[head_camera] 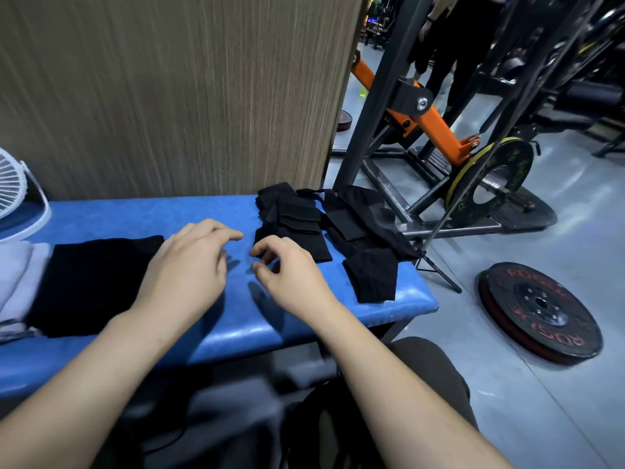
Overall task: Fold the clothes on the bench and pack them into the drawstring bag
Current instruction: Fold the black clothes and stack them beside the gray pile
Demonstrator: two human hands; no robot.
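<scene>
On the blue padded bench (236, 319), in a gym beside a wood-grain partition (176, 89): the person's left hand (189, 265) hovers palm-down with fingers loosely spread and lightly curled, holding nothing, its heel over the right edge of a folded black garment (94, 282). The right hand (287, 275) is just beside it, fingers curled with thumb and forefinger near each other, empty as far as can be seen. White folded cloth (17, 279) lies left of the black garment. At the bench's far right end, small black pieces of clothing (294, 225) lie loosely heaped, and beside them a larger black fabric item (368, 238) drapes over the bench edge; whether this is the drawstring bag cannot be told. A white fan grille (13, 187) stands at far left. On the floor, a black weight plate (541, 309) bears red lettering, partly legible as "ROGUE". A second plate (490, 181) sits on an orange-and-black machine (426, 120).
</scene>
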